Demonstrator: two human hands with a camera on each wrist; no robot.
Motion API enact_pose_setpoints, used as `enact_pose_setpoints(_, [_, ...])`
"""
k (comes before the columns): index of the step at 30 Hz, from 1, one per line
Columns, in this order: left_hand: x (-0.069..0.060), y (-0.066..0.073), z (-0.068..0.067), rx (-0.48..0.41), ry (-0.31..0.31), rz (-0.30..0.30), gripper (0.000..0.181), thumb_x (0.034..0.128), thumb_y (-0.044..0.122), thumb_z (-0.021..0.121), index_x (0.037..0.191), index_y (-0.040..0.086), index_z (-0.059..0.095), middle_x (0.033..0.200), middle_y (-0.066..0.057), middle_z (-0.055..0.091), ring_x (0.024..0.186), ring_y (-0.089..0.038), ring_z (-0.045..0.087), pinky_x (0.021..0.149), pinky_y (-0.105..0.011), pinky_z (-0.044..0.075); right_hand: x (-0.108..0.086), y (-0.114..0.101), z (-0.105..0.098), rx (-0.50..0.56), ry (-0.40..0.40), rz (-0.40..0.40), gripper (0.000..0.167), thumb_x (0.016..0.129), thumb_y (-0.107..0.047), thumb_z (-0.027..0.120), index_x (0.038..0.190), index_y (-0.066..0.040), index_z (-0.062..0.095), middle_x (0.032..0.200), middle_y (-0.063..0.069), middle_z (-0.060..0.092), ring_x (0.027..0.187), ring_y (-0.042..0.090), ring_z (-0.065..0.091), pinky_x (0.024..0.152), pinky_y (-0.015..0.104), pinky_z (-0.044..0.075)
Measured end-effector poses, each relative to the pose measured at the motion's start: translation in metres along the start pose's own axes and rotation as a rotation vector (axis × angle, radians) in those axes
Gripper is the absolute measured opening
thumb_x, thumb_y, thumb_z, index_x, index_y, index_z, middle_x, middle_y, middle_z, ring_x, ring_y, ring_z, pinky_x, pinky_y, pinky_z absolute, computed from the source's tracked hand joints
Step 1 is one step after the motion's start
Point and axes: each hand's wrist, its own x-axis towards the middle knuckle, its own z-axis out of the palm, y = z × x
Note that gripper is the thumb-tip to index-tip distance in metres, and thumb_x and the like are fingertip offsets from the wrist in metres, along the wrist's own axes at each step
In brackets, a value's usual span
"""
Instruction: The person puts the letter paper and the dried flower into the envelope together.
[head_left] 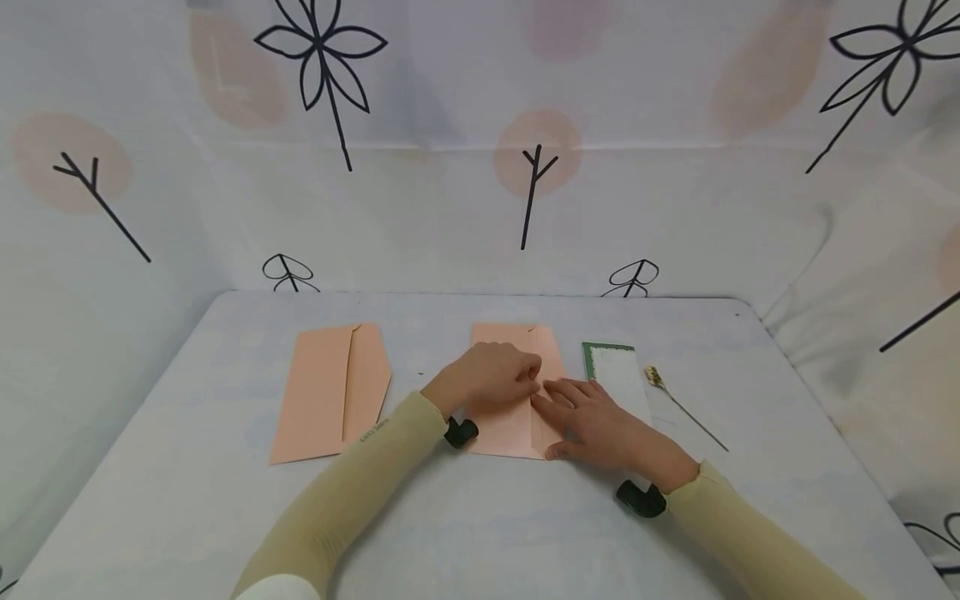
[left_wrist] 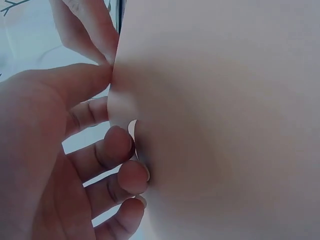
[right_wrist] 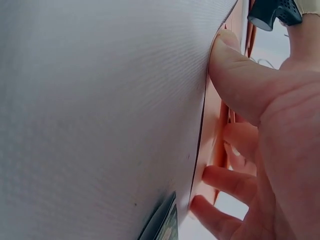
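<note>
Peach-pink paper envelope (head_left: 502, 437) lies mid-worktop (head_left: 555, 533), long flap on its 3 o'clock side. Clock refs below centre on it, 12 = away from the person. Left hand (head_left: 491, 373) over the middle: fingers curled, grip pinching the paper edge at the flap. Right hand (head_left: 600, 425) at 4 o'clock: grip loose, fingers spread with tips on the flap, thumb against the paper edge near 5. Second peach-pink paper envelope (head_left: 318, 392) at 9, well apart, flap also on its 3 o'clock side. White card with green border (head_left: 621, 371) at 3, partly behind right hand. Dried flower on thin stem (head_left: 654, 377) just past it, stem end towards 4.
</note>
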Motion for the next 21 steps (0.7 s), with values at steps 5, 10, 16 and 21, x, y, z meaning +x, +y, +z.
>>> enact_pose_setpoints(5, [0.0011, -0.0016, 0.0013, -0.016, 0.01, -0.001, 0.014, 0.0986, 0.032, 0.054, 0.087, 0.024, 0.053, 0.065, 0.006, 0.05, 0.058, -0.011, 0.048, 0.054, -0.026, 0.034, 0.0002, -0.0007, -0.0004, -0.002, -0.002, 0.006, 0.075, 0.091, -0.044, 0.07, 0.149, -0.006, 0.044, 0.146, 0.02, 0.044, 0.137, 0.04, 0.035, 0.106, 0.06, 0.028])
enact_pose_setpoints(10, [0.0027, 0.0006, 0.0019, 0.008, 0.006, -0.019, 0.012, 0.0971, 0.028, 0.051, 0.087, 0.024, 0.055, 0.064, 0.006, 0.05, 0.057, -0.011, 0.048, 0.053, -0.027, 0.033, 0.0009, -0.0006, 0.0007, 0.015, 0.006, 0.002, 0.072, 0.091, -0.043, 0.07, 0.147, -0.006, 0.047, 0.146, 0.021, 0.044, 0.136, 0.04, 0.036, 0.106, 0.06, 0.028])
enact_pose_setpoints(16, [0.0012, 0.0013, 0.0006, 0.062, 0.024, -0.019, 0.017, 0.0945, 0.028, 0.051, 0.078, 0.023, 0.054, 0.062, 0.006, 0.046, 0.056, -0.011, 0.046, 0.052, -0.027, 0.032, 0.0015, 0.0004, 0.002, 0.016, 0.008, 0.002, 0.072, 0.091, -0.044, 0.07, 0.147, -0.007, 0.047, 0.146, 0.021, 0.044, 0.136, 0.04, 0.036, 0.106, 0.06, 0.028])
enact_pose_setpoints(21, [0.0026, -0.004, 0.0023, -0.071, -0.039, -0.025, 0.019, 0.0976, 0.032, 0.053, 0.082, 0.022, 0.052, 0.066, 0.006, 0.045, 0.061, -0.011, 0.046, 0.057, -0.027, 0.032, 0.0002, 0.0029, 0.0037, 0.004, 0.014, -0.004, 0.072, 0.091, -0.045, 0.069, 0.148, -0.007, 0.046, 0.146, 0.021, 0.044, 0.136, 0.04, 0.036, 0.106, 0.06, 0.028])
